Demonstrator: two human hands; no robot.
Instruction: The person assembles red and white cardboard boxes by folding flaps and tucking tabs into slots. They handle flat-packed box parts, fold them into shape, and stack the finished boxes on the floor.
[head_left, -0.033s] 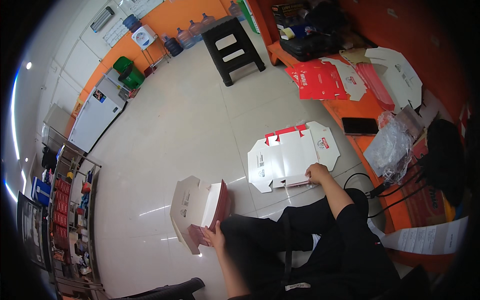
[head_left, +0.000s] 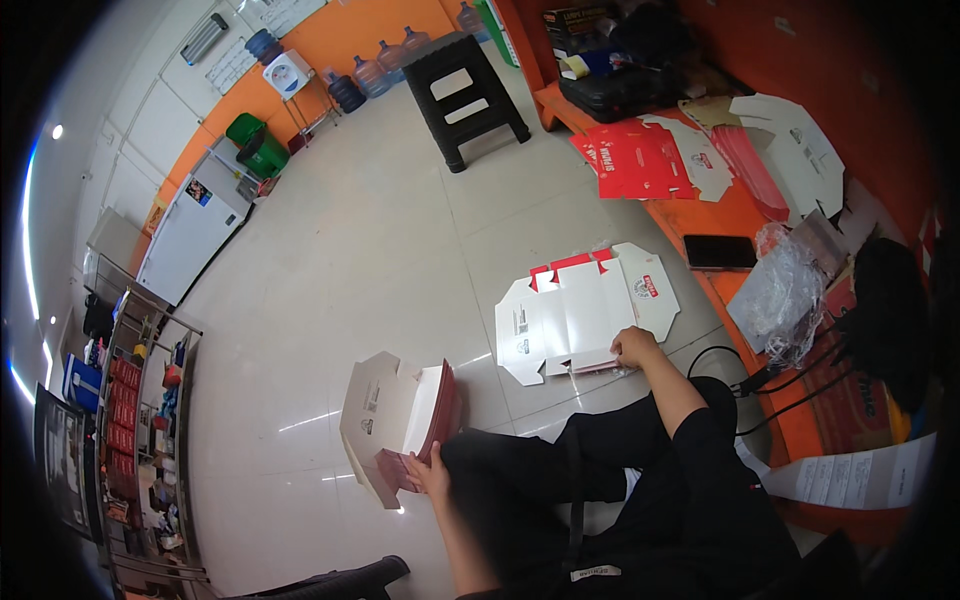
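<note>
My left hand [head_left: 430,474] is at the near end of a stack of partly folded cartons [head_left: 407,405], thumb and fingers around its reddish end flaps. The stack stands on the floor beside my left knee, white inside, with one panel leaning out to the left. My right hand [head_left: 635,347] is closed on the near edge of a flat stack of unfolded cartons [head_left: 578,310]. These lie white side up, with red flaps along the far edge and printed end panels. The fingertips of my right hand are partly hidden.
A black stool [head_left: 465,100] stands ahead. On the right, an orange bench [head_left: 690,240] bears red flat cartons [head_left: 640,160], a phone [head_left: 720,252] and crumpled clear plastic [head_left: 785,300]. Black cables [head_left: 790,385] hang near my right knee. Metal shelves [head_left: 150,400] line the left.
</note>
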